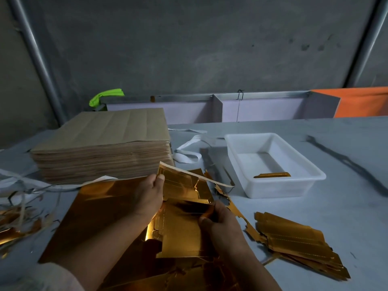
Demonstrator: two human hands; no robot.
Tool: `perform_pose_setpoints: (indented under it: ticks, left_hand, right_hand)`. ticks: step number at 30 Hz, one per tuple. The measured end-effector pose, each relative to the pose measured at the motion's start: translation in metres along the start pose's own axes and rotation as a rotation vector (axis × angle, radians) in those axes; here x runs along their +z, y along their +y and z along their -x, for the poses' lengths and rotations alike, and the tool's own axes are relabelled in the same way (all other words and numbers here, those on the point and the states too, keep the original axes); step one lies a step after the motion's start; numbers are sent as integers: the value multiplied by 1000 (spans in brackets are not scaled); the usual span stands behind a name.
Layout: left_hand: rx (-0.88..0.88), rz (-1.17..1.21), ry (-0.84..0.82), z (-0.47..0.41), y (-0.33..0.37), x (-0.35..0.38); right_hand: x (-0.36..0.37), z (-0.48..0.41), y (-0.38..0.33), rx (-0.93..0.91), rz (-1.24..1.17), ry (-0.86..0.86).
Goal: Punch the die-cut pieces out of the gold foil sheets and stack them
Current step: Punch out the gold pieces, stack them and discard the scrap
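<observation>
While the left hand (150, 193) pinches the upper edge of a partly torn gold foil sheet (182, 190) between thumb and fingers, the right hand (218, 222) grips a die-cut piece (180, 234) at its right edge, fingers curled closed around it. Both are held just above a full foil sheet (100, 211) lying flat on the grey table (346, 185). Punched pieces sit in a loose stack (298, 242) to the right. A white tray (277, 185) beyond holds one small gold strip (271, 175). A tall pile of brown-backed sheets (105, 143) stands at the left, with foil scraps (16, 223) near the table's left edge.
</observation>
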State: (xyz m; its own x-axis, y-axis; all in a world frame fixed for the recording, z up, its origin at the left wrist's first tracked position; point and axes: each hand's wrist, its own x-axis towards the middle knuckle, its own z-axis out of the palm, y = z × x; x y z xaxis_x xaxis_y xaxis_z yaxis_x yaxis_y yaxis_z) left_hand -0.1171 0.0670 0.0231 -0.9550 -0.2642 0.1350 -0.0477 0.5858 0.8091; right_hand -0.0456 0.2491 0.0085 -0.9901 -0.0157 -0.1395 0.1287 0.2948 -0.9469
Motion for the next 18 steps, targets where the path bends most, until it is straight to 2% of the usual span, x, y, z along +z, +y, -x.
perform_pose_setpoints:
  ticks: [7, 18]
  left_hand:
    - [48, 39, 80, 0, 3, 1]
    - [65, 59, 79, 1, 9, -1]
  right_hand:
    - [2, -3, 2, 44, -77, 1]
    - [1, -3, 3, 76, -185, -1]
